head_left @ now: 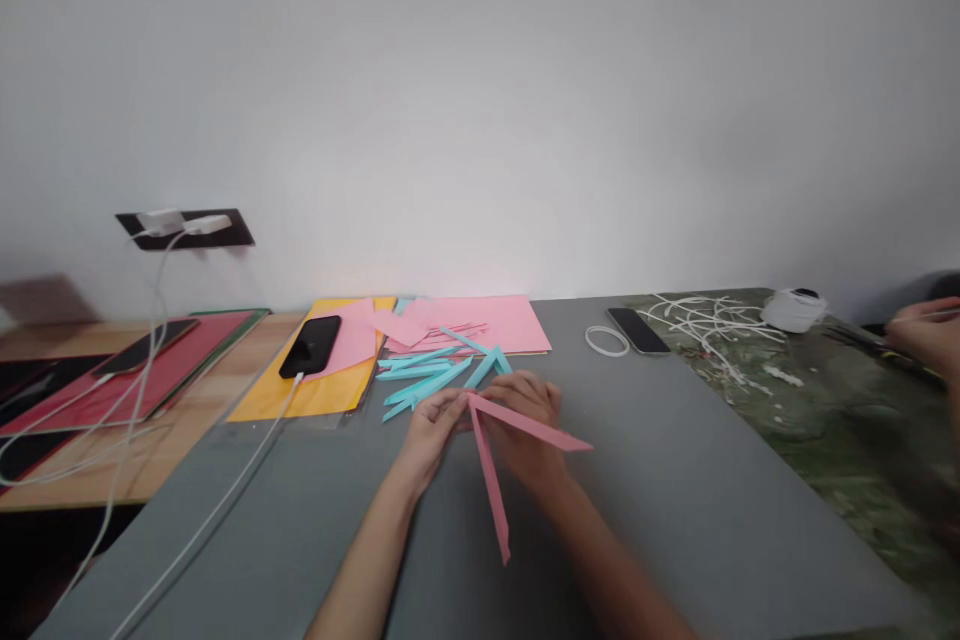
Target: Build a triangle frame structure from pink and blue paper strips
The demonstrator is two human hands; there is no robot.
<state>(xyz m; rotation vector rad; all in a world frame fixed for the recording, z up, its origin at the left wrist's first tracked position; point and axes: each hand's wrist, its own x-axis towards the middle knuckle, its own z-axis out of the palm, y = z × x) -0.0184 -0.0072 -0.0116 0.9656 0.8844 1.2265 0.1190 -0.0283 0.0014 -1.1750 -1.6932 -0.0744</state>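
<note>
two hands pinch a folded pink strip

in the head view, the left hand and right hand are nearly closed, pinching the top of a pink strip over the gray table. its two long legs spread down and to the right. blue strips lie just behind the hands, near pink paper. a black phone lies to the left, on yellow paper and pink paper.

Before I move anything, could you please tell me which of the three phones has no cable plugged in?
The right phone, by the white ring; the middle phone and left phone each have a white cable.
</note>
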